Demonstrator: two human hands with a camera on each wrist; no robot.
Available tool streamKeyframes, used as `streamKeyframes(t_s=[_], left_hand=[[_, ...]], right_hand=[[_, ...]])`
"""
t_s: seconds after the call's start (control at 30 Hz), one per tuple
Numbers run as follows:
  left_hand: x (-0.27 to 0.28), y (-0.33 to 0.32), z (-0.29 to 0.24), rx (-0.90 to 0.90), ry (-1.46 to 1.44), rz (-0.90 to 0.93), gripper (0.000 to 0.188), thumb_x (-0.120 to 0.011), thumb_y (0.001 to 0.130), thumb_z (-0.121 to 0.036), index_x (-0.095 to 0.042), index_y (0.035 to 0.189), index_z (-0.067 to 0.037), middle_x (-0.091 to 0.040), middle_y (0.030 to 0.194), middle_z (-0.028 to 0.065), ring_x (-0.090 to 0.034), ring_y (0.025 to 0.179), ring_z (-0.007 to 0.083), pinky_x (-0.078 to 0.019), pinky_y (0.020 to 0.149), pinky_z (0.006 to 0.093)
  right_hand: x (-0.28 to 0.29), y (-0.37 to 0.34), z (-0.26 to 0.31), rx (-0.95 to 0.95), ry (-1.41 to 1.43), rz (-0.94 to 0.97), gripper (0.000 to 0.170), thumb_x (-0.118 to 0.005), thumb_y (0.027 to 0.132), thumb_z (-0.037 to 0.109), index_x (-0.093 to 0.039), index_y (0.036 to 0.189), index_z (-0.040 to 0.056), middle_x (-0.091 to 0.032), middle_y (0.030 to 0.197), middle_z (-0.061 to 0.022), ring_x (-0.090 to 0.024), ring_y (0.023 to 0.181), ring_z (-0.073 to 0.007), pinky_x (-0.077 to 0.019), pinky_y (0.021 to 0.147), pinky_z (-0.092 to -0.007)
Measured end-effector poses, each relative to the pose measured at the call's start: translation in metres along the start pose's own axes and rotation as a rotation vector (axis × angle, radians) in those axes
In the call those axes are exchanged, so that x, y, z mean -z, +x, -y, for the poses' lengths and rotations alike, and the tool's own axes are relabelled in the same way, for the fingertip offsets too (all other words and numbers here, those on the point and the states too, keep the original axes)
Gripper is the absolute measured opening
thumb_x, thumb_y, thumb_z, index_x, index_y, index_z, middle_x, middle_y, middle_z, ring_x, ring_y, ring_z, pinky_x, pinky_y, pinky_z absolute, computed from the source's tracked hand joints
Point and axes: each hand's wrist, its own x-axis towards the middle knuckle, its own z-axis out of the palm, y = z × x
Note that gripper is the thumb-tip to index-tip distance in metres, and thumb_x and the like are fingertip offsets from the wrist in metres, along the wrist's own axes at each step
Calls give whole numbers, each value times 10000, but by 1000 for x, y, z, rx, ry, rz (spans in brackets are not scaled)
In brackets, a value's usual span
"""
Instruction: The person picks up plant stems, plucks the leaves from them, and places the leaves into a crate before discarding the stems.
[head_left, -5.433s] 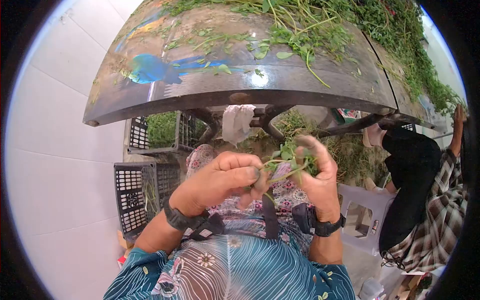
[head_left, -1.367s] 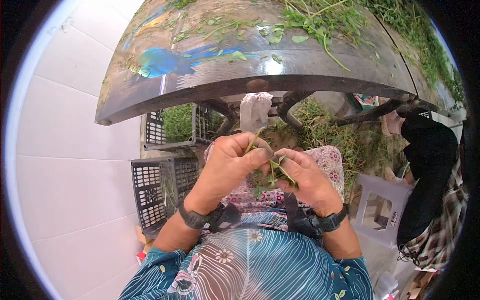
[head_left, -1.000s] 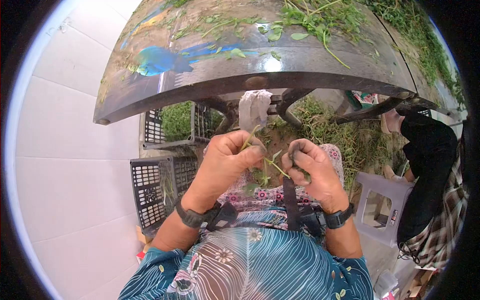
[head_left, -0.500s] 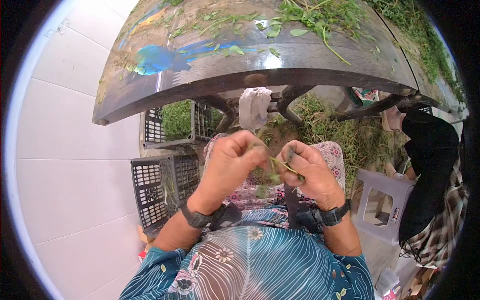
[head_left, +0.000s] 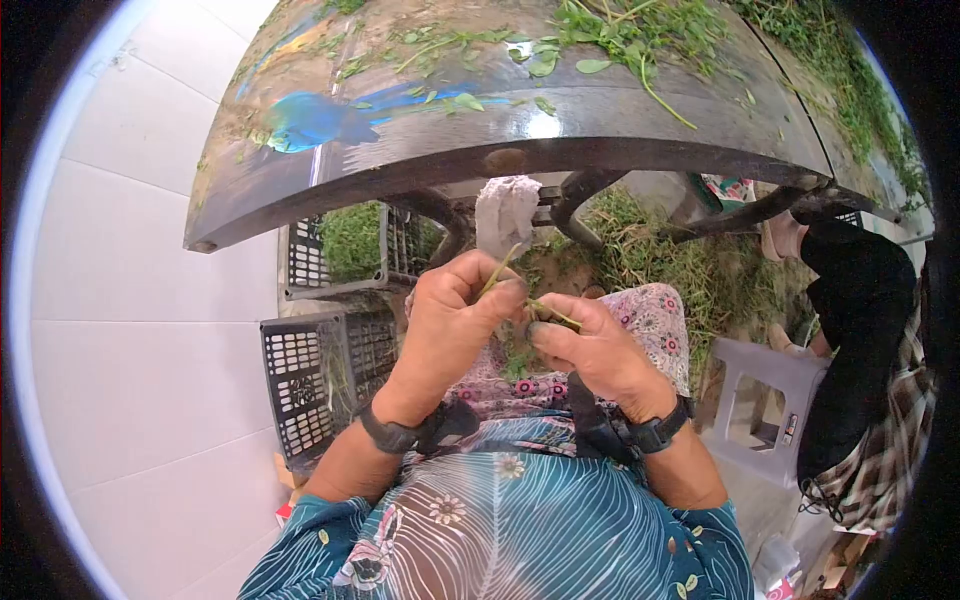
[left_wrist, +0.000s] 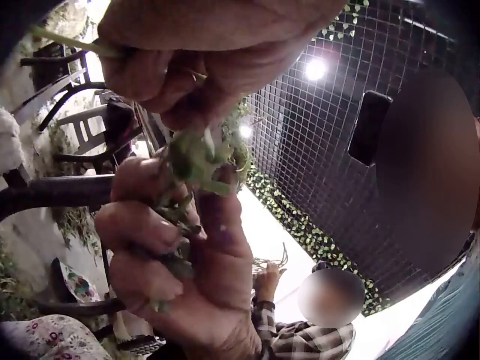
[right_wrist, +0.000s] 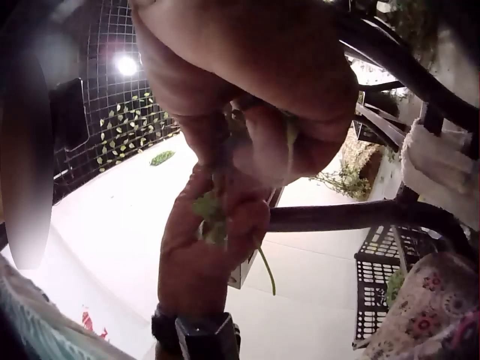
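Note:
In the head view the left hand pinches a green stem between thumb and forefinger, the stem's end sticking up past the knuckles. The right hand is close against it, thumb and fingers gripping more stems. Leaves hang below the fingertips, above the patterned lap. Leafy bits show between the two hands in the left wrist view, some tucked in the right hand's curled fingers. In the right wrist view a thin stem dangles from the left hand.
A dark table with scattered greens stands in front. Black crates are at the left, one holding greens. A whitish cloth hangs under the table. Plant heaps lie on the floor; a grey stool and a seated person are at the right.
Over the last second the right hand has moved left to meet the left hand, closing the gap between them. The left hand has stayed nearly in place, still pinching the stem.

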Motion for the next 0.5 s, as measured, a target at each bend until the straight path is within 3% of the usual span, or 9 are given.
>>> streamKeyframes(t_s=[0.13,0.23,0.33,0.5], left_hand=[[7,0,2,15,40,-34,88,-583,797,-119,-572,755,-43,-566,661,-13,-478,609,34,-369,551,184],[10,0,10,11,50,-15,93,-585,792,-113,-569,741,-37,-564,662,-10,-476,611,37,-375,557,187],[10,-2,13,-14,90,-25,91,-594,778,-106,-576,736,-27,-576,648,-9,-491,606,38,-387,550,192],[12,-3,13,-47,57,-36,104,-607,779,-109,-584,743,-14,-585,639,-3,-504,607,41,-400,546,201]], right_hand=[[1,-2,-6,59,-98,-20,184,-468,853,194,-532,888,24,-489,674,26,-441,588,-75,-367,527,-237],[4,-2,-16,260,-476,-63,197,-436,841,182,-514,868,3,-499,654,-68,-473,604,-152,-395,559,-313],[2,-3,-19,253,-475,-112,189,-434,809,153,-505,861,-14,-492,663,-150,-499,620,-214,-403,586,-360],[4,-8,-14,280,-627,-181,185,-435,783,129,-517,852,-22,-520,684,-178,-530,636,-238,-417,604,-362]])
